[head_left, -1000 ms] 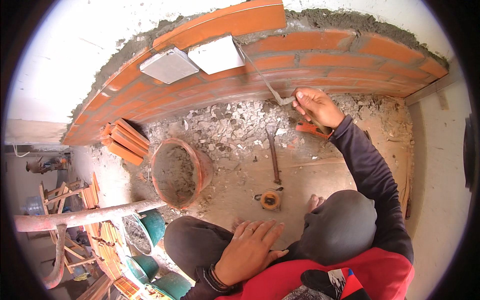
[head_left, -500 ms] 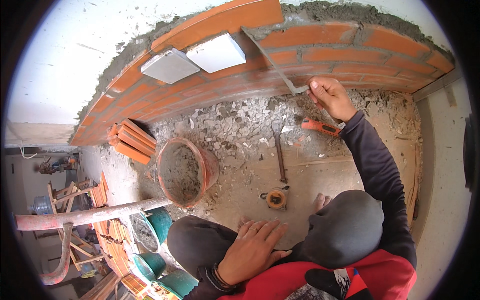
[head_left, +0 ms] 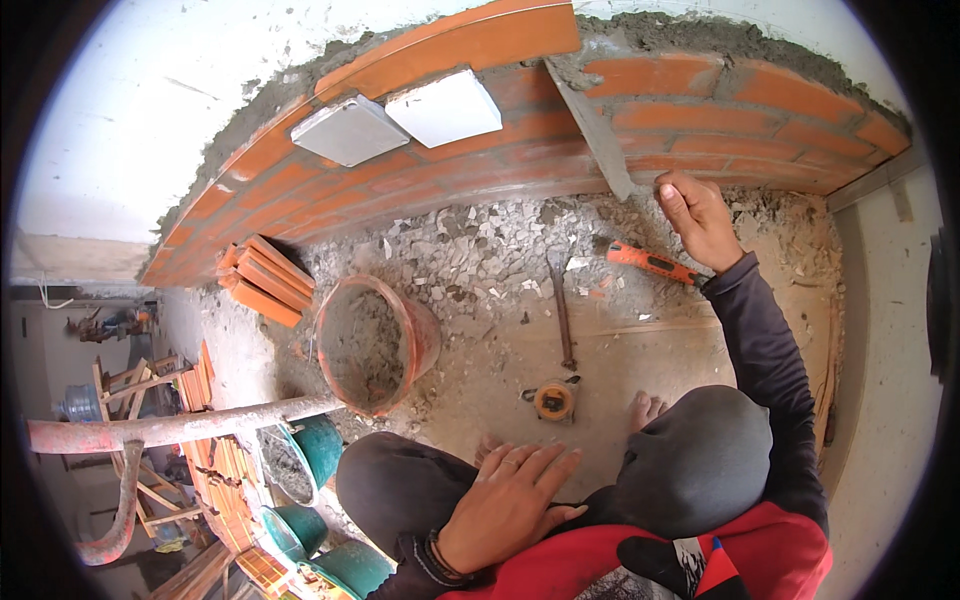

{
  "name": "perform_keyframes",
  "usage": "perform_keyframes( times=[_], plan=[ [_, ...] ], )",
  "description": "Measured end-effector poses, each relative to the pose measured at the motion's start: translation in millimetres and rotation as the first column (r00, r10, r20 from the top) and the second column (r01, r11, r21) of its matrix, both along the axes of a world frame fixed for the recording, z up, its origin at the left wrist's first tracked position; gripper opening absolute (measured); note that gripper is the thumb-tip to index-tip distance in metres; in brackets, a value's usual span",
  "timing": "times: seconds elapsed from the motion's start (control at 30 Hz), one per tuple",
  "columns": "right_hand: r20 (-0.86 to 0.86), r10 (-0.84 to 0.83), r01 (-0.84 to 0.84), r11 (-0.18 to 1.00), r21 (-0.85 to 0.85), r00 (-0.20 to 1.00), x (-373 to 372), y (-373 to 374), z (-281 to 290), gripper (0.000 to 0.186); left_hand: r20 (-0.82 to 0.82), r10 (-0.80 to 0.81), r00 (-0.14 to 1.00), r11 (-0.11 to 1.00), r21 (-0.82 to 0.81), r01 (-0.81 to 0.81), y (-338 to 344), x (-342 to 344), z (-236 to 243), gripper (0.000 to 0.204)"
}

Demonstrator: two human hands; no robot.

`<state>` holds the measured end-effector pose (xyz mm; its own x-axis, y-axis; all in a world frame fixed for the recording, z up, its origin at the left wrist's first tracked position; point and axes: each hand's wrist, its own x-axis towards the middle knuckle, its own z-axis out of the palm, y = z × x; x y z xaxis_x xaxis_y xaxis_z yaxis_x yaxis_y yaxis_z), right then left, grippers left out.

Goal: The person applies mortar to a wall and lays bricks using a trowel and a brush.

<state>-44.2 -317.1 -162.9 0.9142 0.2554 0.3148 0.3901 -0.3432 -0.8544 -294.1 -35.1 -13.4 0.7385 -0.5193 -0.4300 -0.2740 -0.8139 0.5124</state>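
Gripping a long, flat, mortar-smeared grey trowel (head_left: 592, 130) in the curled fingers of the right hand (head_left: 697, 220), beside the orange brick wall (head_left: 690, 118), and resting the left hand (head_left: 505, 508), loosely spread and holding nothing, against the dark-trousered left knee (head_left: 395, 475).

the right hand (head_left: 697, 222) hides the handle of the trowel (head_left: 597, 140), so the wrap of the fingers cannot be told. the right sleeve (head_left: 765, 345) covers one end of the orange tool (head_left: 652, 262). the palm of the left hand (head_left: 508, 505) faces down, out of sight. the lower edge crops the lowest green bucket (head_left: 355, 570). the tape measure's (head_left: 553, 400) markings are too small to read.
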Motion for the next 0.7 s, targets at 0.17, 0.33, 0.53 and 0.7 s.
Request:
perform_keyframes(
  times=[0.17,0.33,0.53,0.7],
  plan=[
    [0.046,0.02,-0.019,1.0,-0.009,0.999,12,4,16,0.035,-0.008,-0.019,1.0,1.0,0.0,0.019,0,2,-2,0.065],
    [-0.189,0.06,-0.02,0.978,0.206,0.98,2,-8,5,0.037,-0.011,-0.011,1.0,1.0,0.008,0.011,-2,1,-1,0.065],
    [-0.12,-0.112,0.131,0.977,0.17,0.987,-17,-16,-6,0.03,0.008,-0.01,1.0,1.0,-0.008,0.01,-3,1,-1,0.065],
    [0.391,-0.286,0.413,0.862,-0.293,0.875,-49,-24,24,0.02,0.032,-0.028,0.999,0.999,-0.036,0.029,-1,-10,0,0.065]
  ],
)
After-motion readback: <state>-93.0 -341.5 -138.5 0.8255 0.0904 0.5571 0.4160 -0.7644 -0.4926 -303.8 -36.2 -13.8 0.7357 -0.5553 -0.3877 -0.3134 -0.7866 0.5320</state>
